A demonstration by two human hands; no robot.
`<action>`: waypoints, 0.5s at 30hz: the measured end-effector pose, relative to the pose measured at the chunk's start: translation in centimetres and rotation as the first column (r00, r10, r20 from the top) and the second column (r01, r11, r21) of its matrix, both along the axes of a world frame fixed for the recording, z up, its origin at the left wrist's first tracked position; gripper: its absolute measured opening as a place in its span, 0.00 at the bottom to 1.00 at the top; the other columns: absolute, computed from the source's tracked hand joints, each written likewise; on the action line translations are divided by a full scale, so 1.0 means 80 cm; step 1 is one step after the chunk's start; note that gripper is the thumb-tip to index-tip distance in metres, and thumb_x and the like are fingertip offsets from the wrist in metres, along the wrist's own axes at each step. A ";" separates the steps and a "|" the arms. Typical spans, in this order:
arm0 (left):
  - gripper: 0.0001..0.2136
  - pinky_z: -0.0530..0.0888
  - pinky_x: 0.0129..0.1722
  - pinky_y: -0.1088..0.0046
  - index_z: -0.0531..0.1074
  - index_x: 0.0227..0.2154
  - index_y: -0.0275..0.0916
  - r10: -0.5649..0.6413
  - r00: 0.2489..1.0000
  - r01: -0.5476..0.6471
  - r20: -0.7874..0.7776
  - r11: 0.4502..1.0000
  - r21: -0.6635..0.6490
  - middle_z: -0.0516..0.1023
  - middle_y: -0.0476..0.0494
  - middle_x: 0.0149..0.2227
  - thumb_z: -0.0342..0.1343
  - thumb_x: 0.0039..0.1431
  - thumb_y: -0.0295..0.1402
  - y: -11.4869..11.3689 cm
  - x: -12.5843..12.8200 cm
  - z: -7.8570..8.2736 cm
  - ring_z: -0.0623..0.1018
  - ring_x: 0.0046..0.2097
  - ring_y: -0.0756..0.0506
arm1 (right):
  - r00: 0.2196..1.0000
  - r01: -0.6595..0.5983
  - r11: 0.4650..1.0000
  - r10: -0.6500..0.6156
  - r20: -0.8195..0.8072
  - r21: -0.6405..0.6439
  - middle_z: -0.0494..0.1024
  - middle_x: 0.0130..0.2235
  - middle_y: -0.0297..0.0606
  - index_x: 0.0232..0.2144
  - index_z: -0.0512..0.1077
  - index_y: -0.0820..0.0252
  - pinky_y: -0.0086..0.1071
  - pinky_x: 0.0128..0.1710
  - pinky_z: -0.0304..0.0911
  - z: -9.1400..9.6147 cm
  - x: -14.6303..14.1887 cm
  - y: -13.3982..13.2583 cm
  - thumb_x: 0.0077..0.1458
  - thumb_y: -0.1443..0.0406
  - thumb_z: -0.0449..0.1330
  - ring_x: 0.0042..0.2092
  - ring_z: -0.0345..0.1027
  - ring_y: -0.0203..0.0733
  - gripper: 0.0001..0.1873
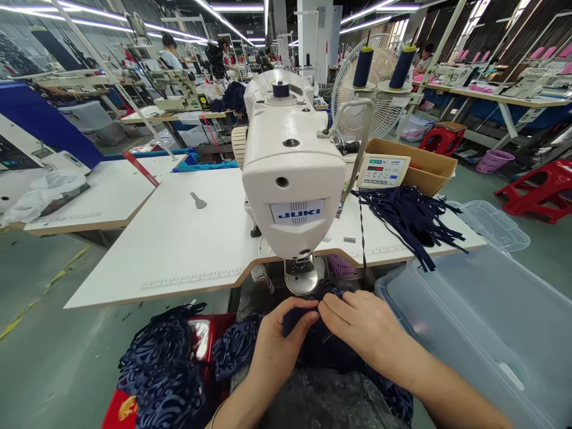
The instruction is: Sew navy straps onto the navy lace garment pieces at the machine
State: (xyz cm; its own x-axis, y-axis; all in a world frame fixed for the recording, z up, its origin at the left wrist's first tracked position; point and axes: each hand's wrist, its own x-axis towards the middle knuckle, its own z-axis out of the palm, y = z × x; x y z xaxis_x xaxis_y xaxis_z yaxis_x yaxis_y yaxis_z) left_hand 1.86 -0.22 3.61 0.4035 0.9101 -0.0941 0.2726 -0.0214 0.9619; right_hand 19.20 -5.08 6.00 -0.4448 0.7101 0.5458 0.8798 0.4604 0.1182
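Note:
Just below the sewing machine's needle area [301,277], my two hands meet over dark navy fabric [319,351] that lies across my lap. My left hand [279,336] pinches the fabric between thumb and forefinger. Close against it, my right hand [357,319] has its fingers closed on the same fabric, and its fingertips are partly hidden. The white JUKI sewing machine [292,155] stands directly in front, with its metal plate just beyond my fingers. To the left, patterned navy fabric pieces [165,363] are heaped on a red stool [115,411].
A white table [187,238] extends left, holding a small grey metal piece [198,201]. Navy strips [411,217] hang over its right edge, by a control panel [383,171] and cardboard box [429,161]. A translucent plastic bin [487,322] stands at my right.

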 end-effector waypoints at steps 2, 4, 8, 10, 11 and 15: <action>0.06 0.72 0.42 0.71 0.77 0.32 0.42 -0.009 1.000 0.009 -0.005 1.000 -0.003 0.82 0.48 0.36 0.59 0.55 0.36 0.000 0.001 0.001 0.78 0.40 0.44 | 1.000 0.004 0.999 -0.004 -0.002 0.032 0.73 0.26 0.32 0.33 0.71 0.63 0.33 0.22 0.48 -0.002 -0.002 0.003 0.60 0.75 0.52 0.23 0.59 0.35 0.09; 0.05 0.73 0.40 0.71 0.77 0.31 0.41 0.003 1.000 -0.002 -0.014 1.000 0.005 0.82 0.48 0.35 0.59 0.54 0.36 -0.001 0.002 0.005 0.78 0.38 0.44 | 0.997 -0.018 1.000 0.019 -0.077 0.019 0.71 0.25 0.31 0.32 0.69 0.62 0.33 0.22 0.48 -0.009 -0.003 0.005 0.60 0.74 0.52 0.23 0.58 0.34 0.09; 0.04 0.72 0.39 0.71 0.76 0.29 0.42 0.020 0.998 -0.016 -0.060 0.998 0.058 0.81 0.48 0.32 0.59 0.54 0.35 -0.005 0.004 0.012 0.77 0.36 0.44 | 0.910 -0.177 0.955 0.067 -0.409 -0.236 0.70 0.27 0.32 0.29 0.66 0.58 0.28 0.26 0.55 -0.027 0.002 0.008 0.58 0.73 0.51 0.26 0.61 0.33 0.08; 0.04 0.72 0.39 0.72 0.76 0.29 0.43 0.017 0.997 -0.010 -0.074 0.996 0.091 0.80 0.49 0.32 0.59 0.54 0.35 -0.005 0.004 0.012 0.77 0.36 0.44 | 0.831 -0.240 0.926 0.040 -0.555 -0.291 0.70 0.29 0.33 0.30 0.66 0.57 0.27 0.29 0.58 -0.033 0.008 0.006 0.55 0.74 0.51 0.29 0.63 0.33 0.08; 0.04 0.72 0.38 0.72 0.76 0.30 0.43 0.035 0.996 -0.026 -0.080 0.994 0.108 0.80 0.49 0.32 0.59 0.54 0.35 -0.005 0.003 0.011 0.77 0.36 0.44 | 0.790 -0.256 0.924 0.030 -0.613 -0.285 0.70 0.30 0.33 0.30 0.66 0.57 0.27 0.29 0.59 -0.034 0.012 0.004 0.54 0.75 0.51 0.30 0.63 0.34 0.09; 0.05 0.72 0.38 0.71 0.77 0.29 0.42 0.084 0.994 -0.079 -0.076 0.995 0.064 0.79 0.48 0.30 0.59 0.54 0.36 0.000 -0.002 0.008 0.77 0.35 0.44 | 0.695 -0.248 0.920 -0.051 -0.717 -0.305 0.69 0.30 0.33 0.31 0.66 0.56 0.26 0.29 0.60 -0.026 0.027 -0.004 0.52 0.75 0.52 0.31 0.64 0.34 0.10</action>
